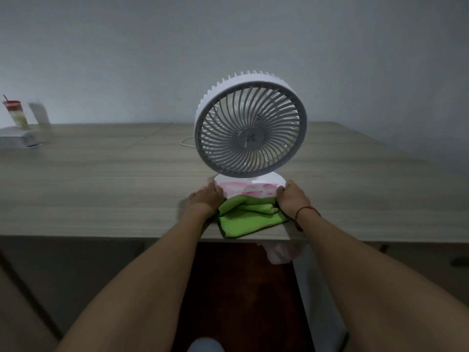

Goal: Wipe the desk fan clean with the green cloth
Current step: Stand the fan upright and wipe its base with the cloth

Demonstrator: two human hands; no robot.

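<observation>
A white desk fan (250, 124) with a grey grille stands upright on the wooden desk (101, 186), its round base marked with pink patches. My left hand (206, 196) grips the left side of the base and my right hand (293, 196) grips the right side. The green cloth (247, 217) lies bunched on the desk between my hands, right in front of the base and reaching the desk's near edge. Its right part runs under my right hand; whether the fingers also hold it I cannot tell.
A thin white cable (186, 143) trails behind the fan. At the far left stand a striped cup with a straw (17, 114) and a white box (17, 139). A pale plastic bag (281, 252) hangs below the desk edge. A wall rises behind the desk.
</observation>
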